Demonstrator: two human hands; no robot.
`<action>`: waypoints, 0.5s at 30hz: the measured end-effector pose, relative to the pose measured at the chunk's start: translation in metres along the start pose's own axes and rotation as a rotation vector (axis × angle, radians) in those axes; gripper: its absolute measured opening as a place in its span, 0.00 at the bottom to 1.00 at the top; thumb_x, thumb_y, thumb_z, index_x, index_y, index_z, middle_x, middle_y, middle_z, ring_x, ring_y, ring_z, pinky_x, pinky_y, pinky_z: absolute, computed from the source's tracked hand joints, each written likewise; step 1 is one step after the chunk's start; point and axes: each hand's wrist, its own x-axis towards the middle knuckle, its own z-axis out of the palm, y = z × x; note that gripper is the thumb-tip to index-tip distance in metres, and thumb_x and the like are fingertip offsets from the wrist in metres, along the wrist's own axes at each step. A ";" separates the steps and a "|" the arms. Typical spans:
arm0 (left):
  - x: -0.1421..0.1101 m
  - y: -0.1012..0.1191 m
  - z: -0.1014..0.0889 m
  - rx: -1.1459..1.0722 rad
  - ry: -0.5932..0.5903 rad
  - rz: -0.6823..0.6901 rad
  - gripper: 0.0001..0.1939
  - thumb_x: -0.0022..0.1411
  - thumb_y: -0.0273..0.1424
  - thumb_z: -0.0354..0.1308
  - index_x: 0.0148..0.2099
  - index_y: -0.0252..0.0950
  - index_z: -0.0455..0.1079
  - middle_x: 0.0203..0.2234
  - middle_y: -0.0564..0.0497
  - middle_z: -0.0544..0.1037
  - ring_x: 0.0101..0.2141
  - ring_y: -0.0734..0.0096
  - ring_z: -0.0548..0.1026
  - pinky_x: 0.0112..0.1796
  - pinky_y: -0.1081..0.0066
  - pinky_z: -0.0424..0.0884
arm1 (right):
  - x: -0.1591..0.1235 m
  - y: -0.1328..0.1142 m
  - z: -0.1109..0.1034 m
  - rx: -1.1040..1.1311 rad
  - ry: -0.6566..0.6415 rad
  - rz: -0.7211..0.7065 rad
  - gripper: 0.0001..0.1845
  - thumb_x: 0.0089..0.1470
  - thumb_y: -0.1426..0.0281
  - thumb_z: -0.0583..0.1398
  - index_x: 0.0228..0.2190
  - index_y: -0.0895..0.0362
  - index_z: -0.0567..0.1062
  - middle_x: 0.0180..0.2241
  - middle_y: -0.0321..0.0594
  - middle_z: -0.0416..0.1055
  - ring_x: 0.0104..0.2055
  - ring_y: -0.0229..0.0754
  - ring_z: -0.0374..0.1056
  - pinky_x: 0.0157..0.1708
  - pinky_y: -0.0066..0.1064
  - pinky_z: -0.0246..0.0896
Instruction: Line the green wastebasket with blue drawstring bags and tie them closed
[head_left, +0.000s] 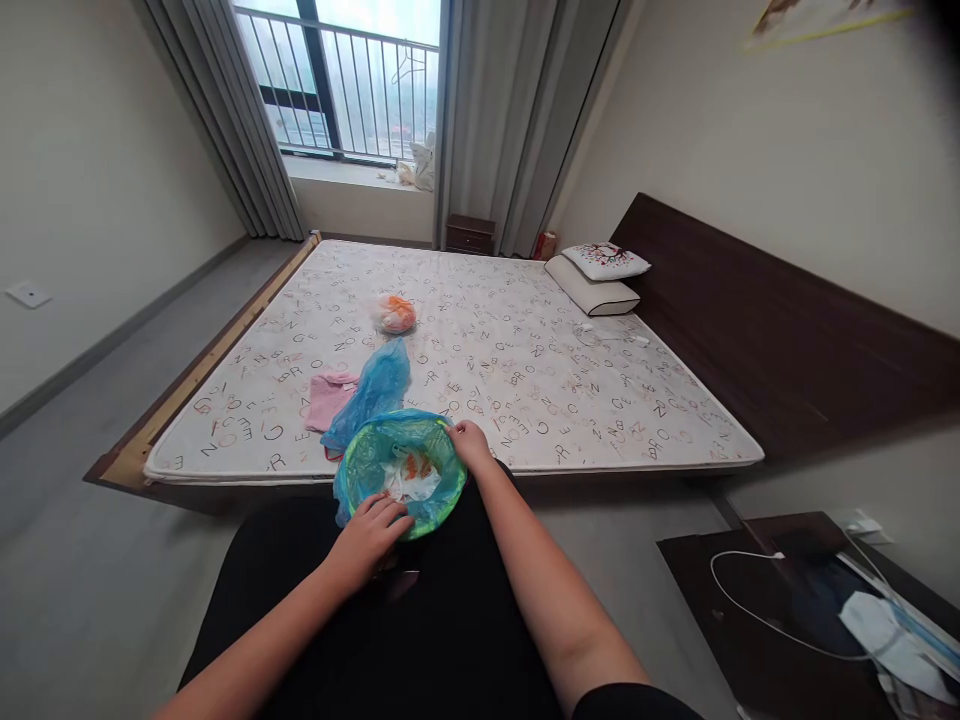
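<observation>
A small trash bin (pixel 456 496) with a bright green rim sits at my lap, lined with a thin blue plastic bag (pixel 365 472). Crumpled white tissues with orange-brown stains (pixel 412 478) lie inside it. My left hand (pixel 373 532) is closed over the near edge of the bin, fingers bent inward across the rim. At the right of the rim, my right hand (pixel 468 444) pinches the edge together with the liner. Just beyond the bin, another blue plastic bag (pixel 384 385) lies loosely on the mattress, beside a pink cloth (pixel 328 400).
The mattress (pixel 510 340) has printed letters. On it are a knotted clear bag with orange contents (pixel 396 314) and two stacked pillows (pixel 604 262). A dark headboard (pixel 765 310) stands at right. A low dark table (pixel 739 575) holds a white cable and a white mask-like item.
</observation>
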 end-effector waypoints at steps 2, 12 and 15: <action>-0.003 -0.009 0.001 -0.038 0.018 0.017 0.11 0.70 0.25 0.54 0.50 0.39 0.75 0.42 0.46 0.80 0.43 0.61 0.77 0.53 0.57 0.68 | -0.002 0.000 -0.001 -0.010 0.012 -0.006 0.12 0.62 0.60 0.61 0.31 0.55 0.72 0.29 0.37 0.73 0.31 0.39 0.64 0.29 0.28 0.48; -0.008 -0.037 0.002 -0.144 -0.095 0.056 0.21 0.72 0.35 0.56 0.65 0.44 0.70 0.52 0.41 0.81 0.52 0.53 0.78 0.61 0.46 0.63 | -0.016 0.002 -0.001 -0.012 0.011 0.004 0.14 0.63 0.58 0.59 0.30 0.54 0.70 0.30 0.37 0.71 0.32 0.40 0.63 0.30 0.29 0.46; -0.013 -0.032 -0.002 -0.140 -0.079 0.057 0.24 0.74 0.33 0.53 0.70 0.43 0.65 0.57 0.40 0.78 0.57 0.52 0.75 0.62 0.47 0.60 | -0.020 0.002 0.002 0.004 0.004 0.003 0.16 0.64 0.58 0.58 0.29 0.54 0.69 0.28 0.36 0.70 0.31 0.39 0.62 0.30 0.29 0.46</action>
